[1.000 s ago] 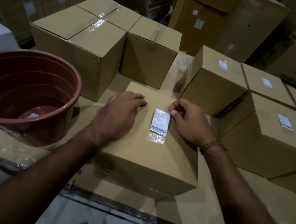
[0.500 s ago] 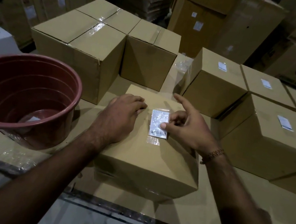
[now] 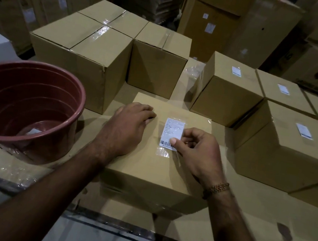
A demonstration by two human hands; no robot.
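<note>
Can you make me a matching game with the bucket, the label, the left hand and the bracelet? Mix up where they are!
Things:
1 bucket
2 label
3 left hand
4 bracelet

Places:
A on the right wrist
B resting on top of the box
C white, touched by the right hand
D reddish, left of the box

Pairs: 1-D, 2-C, 3-B, 4-A.

One box [image 3: 153, 165] under both hands, one white label [image 3: 172, 128] beneath the right hand [image 3: 200, 156], three taped boxes [image 3: 86, 46] beyond the left hand [image 3: 127, 128], four labelled boxes [image 3: 286, 151] right of the grip, one red tub [image 3: 38, 63] left of it, one bracelet [image 3: 217, 189].
</note>
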